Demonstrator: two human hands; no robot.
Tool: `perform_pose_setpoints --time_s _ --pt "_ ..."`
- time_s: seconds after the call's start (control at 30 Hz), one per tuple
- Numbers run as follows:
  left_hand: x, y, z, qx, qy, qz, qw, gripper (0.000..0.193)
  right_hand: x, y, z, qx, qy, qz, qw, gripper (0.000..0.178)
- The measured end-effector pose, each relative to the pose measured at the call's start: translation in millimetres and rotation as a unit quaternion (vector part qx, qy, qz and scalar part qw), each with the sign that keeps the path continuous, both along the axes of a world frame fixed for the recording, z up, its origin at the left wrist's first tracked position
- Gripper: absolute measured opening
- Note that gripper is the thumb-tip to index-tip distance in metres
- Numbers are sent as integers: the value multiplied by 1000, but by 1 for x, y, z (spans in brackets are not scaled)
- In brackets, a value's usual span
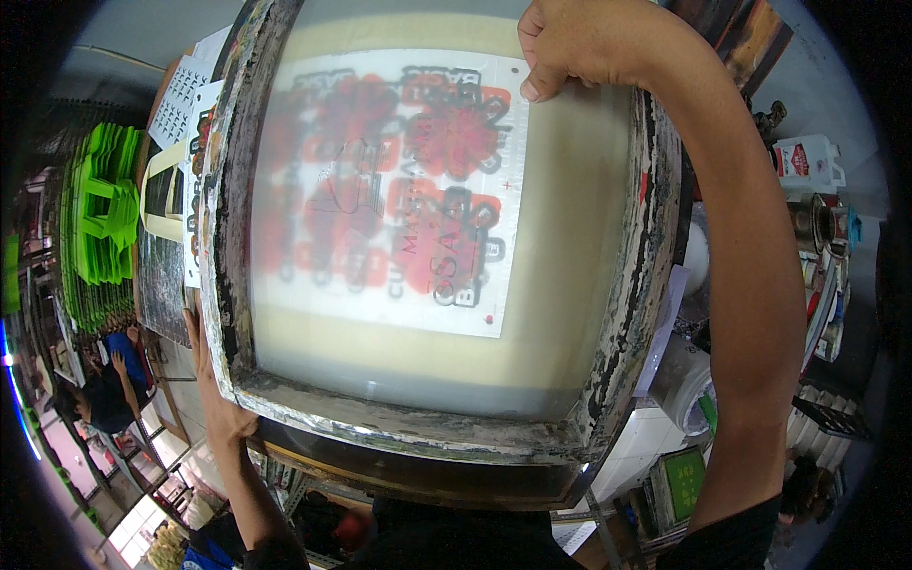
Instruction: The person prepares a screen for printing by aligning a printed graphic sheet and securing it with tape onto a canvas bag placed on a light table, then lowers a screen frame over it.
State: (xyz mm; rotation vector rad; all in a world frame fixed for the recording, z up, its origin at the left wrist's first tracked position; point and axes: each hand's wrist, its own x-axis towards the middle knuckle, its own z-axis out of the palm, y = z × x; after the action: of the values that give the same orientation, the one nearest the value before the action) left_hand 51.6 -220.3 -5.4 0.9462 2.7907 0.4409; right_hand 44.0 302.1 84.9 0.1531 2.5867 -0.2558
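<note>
A screen printing frame (408,439) with worn, paint-stained edges fills the middle of the head view. Pale yellow mesh (565,256) is stretched inside it. Lying in the frame, a whitish translucent sheet (385,195) bears blurred red and black lettering and flower shapes. My right hand (594,43) reaches over from the right, its fingers curled and thumb tip at the sheet's upper right corner; whether it pinches anything is hidden. At the frame's lower left side, my left hand (220,404) grips the outer edge, with some fingers partly hidden.
Bright green hangers (103,204) stand in a stack at left, near printed papers (182,106). On the right are a white jug (807,163), metal cans (841,228) and a translucent bucket (679,375). Another person (106,385) is at lower left. A small green-meshed frame (682,483) leans at lower right.
</note>
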Motion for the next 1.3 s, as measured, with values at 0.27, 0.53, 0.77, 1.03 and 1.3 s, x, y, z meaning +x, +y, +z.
perform_pose_setpoints --time_s 0.27,0.53,0.77,1.03,1.3 --pt "0 0 1 -21 9 3 1000 111 1 0 4 -9 -3 16 1000 34" --pt "0 10 8 -66 11 -7 998 117 1 0 0 17 0 42 999 36" --pt "14 41 19 305 -6 2 952 122 3 2 -6 3 22 -8 1000 33" --pt "13 209 88 -70 -65 -405 909 92 4 6 -9 -26 38 -6 999 32" --pt "8 239 65 -68 -74 -427 899 91 3 8 -6 -14 18 36 999 33"
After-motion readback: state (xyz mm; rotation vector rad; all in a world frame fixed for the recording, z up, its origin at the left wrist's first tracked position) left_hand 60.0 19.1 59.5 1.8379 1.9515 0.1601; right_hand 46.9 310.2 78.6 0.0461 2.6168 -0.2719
